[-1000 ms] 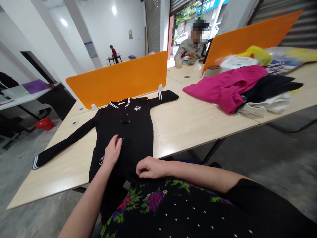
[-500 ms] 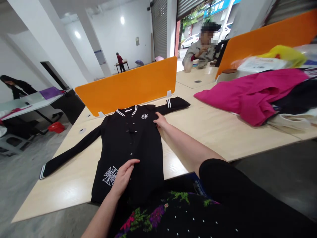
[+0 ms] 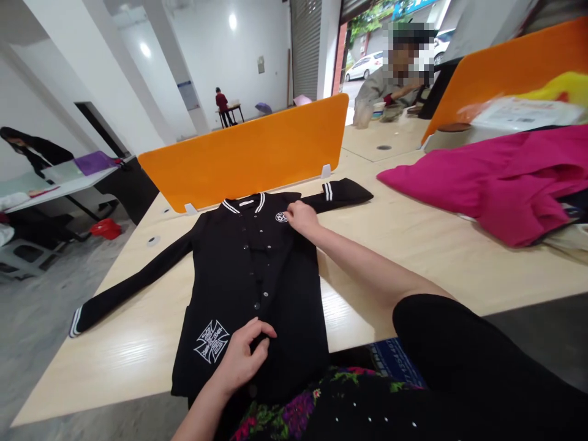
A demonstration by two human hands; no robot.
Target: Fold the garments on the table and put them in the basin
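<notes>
Two hands, left hand (image 3: 241, 361) and right hand (image 3: 301, 218), on one black jacket (image 3: 257, 275).

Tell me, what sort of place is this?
Likely an open workroom or office: long wooden desks with orange dividers, a roller shutter, garments like the black jacket laid out.

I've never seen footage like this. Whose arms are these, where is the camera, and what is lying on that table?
There is no machine here: a person wears a camera on the head, looking forward and down at their own bare arms. On the wooden table a black jacket lies flat, sleeves spread. The left hand pinches the fabric near the hem, beside a white cross print. The right hand rests on the chest by a round badge. A pink garment lies to the right, an orange divider stands behind, and another person sits beyond.
</notes>
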